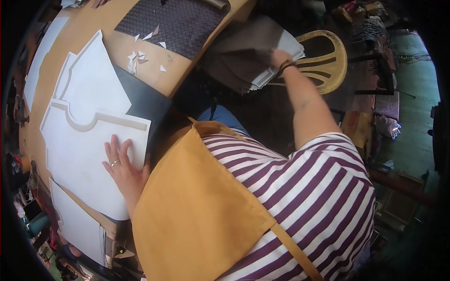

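My left hand (pixel 123 168), with a ring on one finger, lies spread on a large white cut sheet (pixel 79 150) on the table. A pale raised strip (pixel 93 122) follows the sheet's notched far edge. Another white cut piece (pixel 96 77) lies just beyond it, partly over a dark flat sheet (pixel 140 89). Off to the right, my right hand (pixel 281 59) reaches to the edge of a stack of dark brown sheets with white undersides (pixel 243 51). Motion blurs its fingers, so their grip cannot be made out.
The stack rests on a yellow plastic chair (pixel 341 61) beside the table (pixel 176 70). White triangular scraps (pixel 135 61) lie near a dark woven-textured sheet (pixel 173 23). More white pieces (pixel 77 222) lie at the near left. Boxes and clutter (pixel 358 126) stand at the right.
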`<state>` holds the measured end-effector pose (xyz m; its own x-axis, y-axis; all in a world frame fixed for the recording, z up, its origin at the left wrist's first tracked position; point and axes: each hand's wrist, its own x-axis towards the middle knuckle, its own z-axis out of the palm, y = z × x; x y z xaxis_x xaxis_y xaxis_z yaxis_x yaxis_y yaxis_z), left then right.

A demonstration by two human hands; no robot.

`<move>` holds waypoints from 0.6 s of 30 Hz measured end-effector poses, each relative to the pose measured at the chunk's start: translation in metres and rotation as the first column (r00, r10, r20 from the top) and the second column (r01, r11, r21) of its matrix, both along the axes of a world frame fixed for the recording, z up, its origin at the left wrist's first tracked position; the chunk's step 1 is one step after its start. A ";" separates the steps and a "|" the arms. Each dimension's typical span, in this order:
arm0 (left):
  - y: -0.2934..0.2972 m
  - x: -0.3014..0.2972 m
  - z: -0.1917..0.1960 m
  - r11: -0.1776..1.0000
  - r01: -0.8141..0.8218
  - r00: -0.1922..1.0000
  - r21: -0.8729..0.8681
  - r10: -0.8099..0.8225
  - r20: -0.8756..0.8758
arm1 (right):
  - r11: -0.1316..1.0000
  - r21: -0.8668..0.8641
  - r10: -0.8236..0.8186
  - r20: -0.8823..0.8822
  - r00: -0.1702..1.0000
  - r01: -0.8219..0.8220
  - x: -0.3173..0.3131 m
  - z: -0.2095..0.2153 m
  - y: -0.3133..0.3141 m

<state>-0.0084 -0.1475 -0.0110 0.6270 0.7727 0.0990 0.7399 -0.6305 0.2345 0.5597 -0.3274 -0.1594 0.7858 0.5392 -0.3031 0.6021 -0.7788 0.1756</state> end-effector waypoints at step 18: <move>0.001 0.001 0.001 1.000 0.019 1.000 -0.004 -0.019 0.019 | 0.898 0.360 0.366 -0.287 0.885 -0.254 -0.070 0.018 -0.026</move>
